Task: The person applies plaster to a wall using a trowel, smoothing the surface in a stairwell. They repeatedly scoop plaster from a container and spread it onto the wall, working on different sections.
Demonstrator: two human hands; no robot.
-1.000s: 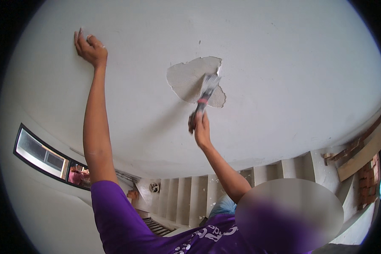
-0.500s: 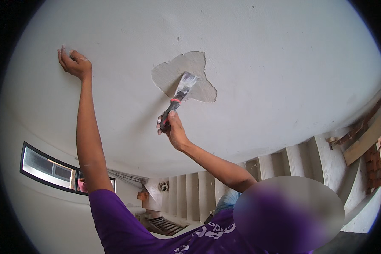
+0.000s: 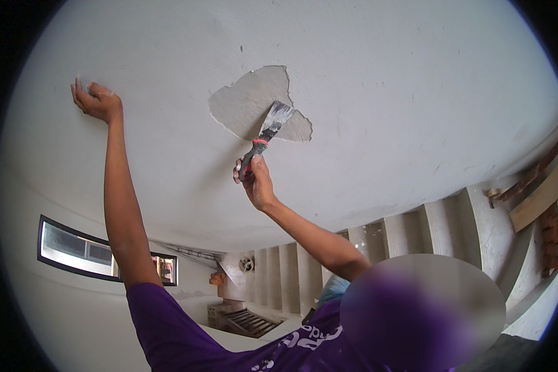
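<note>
Clasped by its black-and-red handle in the right grip point(image 3: 259, 181), fingers curled around and thumb laid along it: a putty knife point(image 3: 268, 130), its metal blade smeared white. Slanted in its long axis from lower left to upper right, nearer upright than level, with the butt down by the palm and the blade pointing up and a little to the right. Set with blade tip over the grey patch point(image 3: 247, 94) on the white wall point(image 3: 384, 124), close to the notch in the ragged right edge; impossible to tell contact from a slight gap. Well to the left, at about the height of the patch, the left grip point(image 3: 100, 104), with fingers partly bent and white-smudged, near the wall; impossible to tell pinching from merely half-spread at this angle. Lower down, pale stairs point(image 3: 288, 279) along the wall; toward lower left, a black-framed window point(image 3: 74, 245), partly behind the left arm point(image 3: 124, 204); at far right, a tan board point(image 3: 536, 201), near reddish bricks point(image 3: 552, 239).
</note>
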